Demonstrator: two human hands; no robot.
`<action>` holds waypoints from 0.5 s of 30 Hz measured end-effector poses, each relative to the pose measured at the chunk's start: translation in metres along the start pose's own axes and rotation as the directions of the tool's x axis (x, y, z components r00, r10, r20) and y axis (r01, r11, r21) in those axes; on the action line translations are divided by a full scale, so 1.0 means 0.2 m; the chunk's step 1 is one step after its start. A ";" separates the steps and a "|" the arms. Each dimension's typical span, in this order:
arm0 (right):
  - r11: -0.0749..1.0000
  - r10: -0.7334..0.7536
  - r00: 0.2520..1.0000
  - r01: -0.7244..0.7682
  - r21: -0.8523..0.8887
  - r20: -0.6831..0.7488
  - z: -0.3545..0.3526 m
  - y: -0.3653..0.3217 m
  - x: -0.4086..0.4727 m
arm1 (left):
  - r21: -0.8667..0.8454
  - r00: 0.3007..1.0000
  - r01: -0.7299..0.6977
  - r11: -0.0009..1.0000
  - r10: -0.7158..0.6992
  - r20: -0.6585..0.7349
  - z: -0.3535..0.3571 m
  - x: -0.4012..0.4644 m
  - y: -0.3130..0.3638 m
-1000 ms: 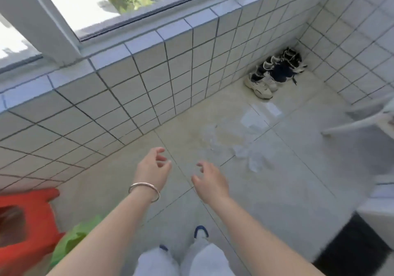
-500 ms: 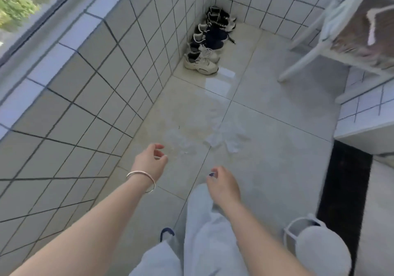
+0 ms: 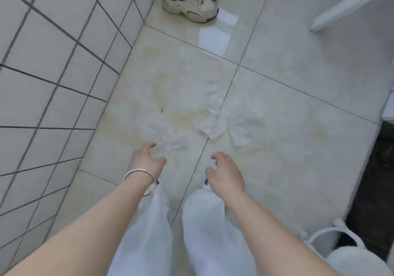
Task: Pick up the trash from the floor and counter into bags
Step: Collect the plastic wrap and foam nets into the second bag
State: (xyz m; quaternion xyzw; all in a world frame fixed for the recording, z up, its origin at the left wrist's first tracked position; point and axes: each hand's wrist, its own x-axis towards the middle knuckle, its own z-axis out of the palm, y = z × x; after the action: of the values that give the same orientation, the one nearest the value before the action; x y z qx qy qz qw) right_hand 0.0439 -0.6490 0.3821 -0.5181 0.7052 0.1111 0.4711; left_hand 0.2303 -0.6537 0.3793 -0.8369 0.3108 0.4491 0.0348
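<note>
- The left hand [image 3: 147, 160] and the right hand [image 3: 226, 175] reach down with loosely spread fingers and hold nothing.
- White paper scraps [image 3: 215, 116] lie on the floor [image 3: 298, 126], just beyond the hands.
- Sneakers [image 3: 189, 3] stand farther off by the tiled wall [image 3: 53, 62].
- A white bin [image 3: 358, 260] is near the right arm.

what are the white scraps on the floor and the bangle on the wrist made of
White scraps: likely thin tissue paper, matte, with creased, torn-looking edges; blur leaves it open. Clump by the left hand: probably crumpled tissue or clear film. Bangle: looks like polished silver-toned metal, thin and shiny.
</note>
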 end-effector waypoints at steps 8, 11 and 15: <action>0.935 -0.215 0.974 0.226 -0.273 0.072 0.60 0.05 1.02 | 0.282 0.971 -0.219 0.934 0.181 0.155 0.54 1.05 -0.33; 0.863 -0.289 0.951 0.309 -0.400 0.112 0.75 0.04 1.33 | 0.489 0.937 -0.349 0.799 0.283 0.206 0.66 1.37 -0.38; 0.781 -0.388 0.902 0.430 -0.452 0.187 0.87 0.04 1.61 | 0.708 0.878 -0.469 0.527 0.368 0.307 0.79 1.63 -0.39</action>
State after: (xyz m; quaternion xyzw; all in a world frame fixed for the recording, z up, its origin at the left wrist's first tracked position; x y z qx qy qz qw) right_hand 0.1264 -0.7344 0.0355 -0.7543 0.5052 0.2002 0.3684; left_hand 0.2896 -0.6975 0.0159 -0.6136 0.6597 0.3185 0.2948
